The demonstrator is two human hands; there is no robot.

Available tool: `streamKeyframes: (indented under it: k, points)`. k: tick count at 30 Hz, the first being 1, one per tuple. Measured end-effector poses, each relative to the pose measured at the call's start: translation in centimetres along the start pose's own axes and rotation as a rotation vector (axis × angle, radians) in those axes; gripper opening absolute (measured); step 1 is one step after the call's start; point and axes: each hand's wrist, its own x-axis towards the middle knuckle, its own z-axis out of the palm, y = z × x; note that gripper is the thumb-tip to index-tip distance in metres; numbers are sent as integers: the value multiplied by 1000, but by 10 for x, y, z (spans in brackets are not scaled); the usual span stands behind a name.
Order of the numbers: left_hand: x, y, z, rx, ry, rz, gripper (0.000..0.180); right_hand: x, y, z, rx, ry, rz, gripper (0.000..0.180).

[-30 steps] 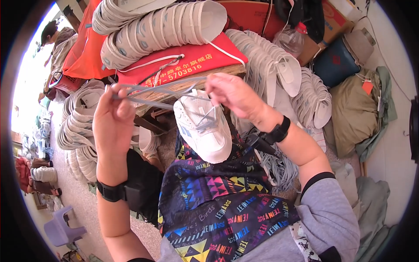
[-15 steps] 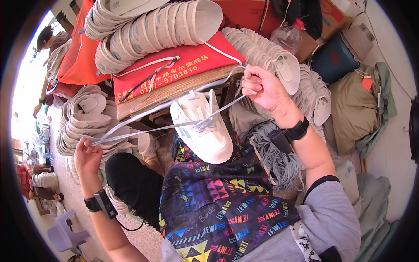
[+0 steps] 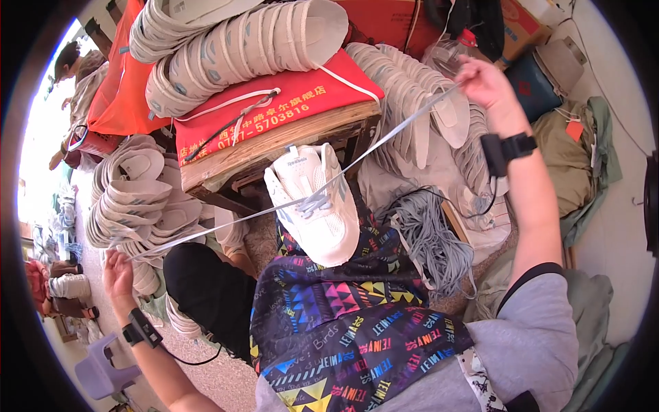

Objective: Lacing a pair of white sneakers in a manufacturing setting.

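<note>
A white sneaker [image 3: 319, 220] with grey-blue trim rests toe toward me on my apron-covered lap [image 3: 336, 295]. A pale grey-blue shoelace [image 3: 401, 127] runs through its front eyelets and stretches nearly straight out to both sides. At the far left, my left hand [image 3: 119, 276] pinches one lace end. My right hand [image 3: 486, 84], raised high at the right, grips the other end between closed fingers. Neither hand touches the shoe.
Beyond the shoe stands a wooden stool [image 3: 281, 134] with a red bag and stacked shoe uppers [image 3: 254, 55]. More uppers [image 3: 134, 192] lie at left. A bundle of grey laces [image 3: 432, 240] sits right of my lap. A lilac plastic stool [image 3: 106, 367] is at lower left.
My hands have moved apart, the right one up and rightward, the left one down and outward. The slack lace loop has been drawn out into a taut line through the shoe.
</note>
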Motion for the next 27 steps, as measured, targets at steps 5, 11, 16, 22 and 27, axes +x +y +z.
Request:
streamKeyframes:
  k: [5,11,16,22,27]
  points:
    - [-47,118,-46,106,333,256,23,9,-104,-58,32,248,-127,25]
    - [1,88,-39,582,452,356,12,-36,-163,-189,-373,687,-667,26]
    - [-13,-22,14,1418,154,449,31,-32,48,-85,-760,467,-104,18]
    - [-70,-288,159,1399,-293,99,19,-90,214,44,-935,-276,48,18]
    - [-77,-365,134,1281,-410,-72,20,-104,271,77,-1168,-464,-463,17]
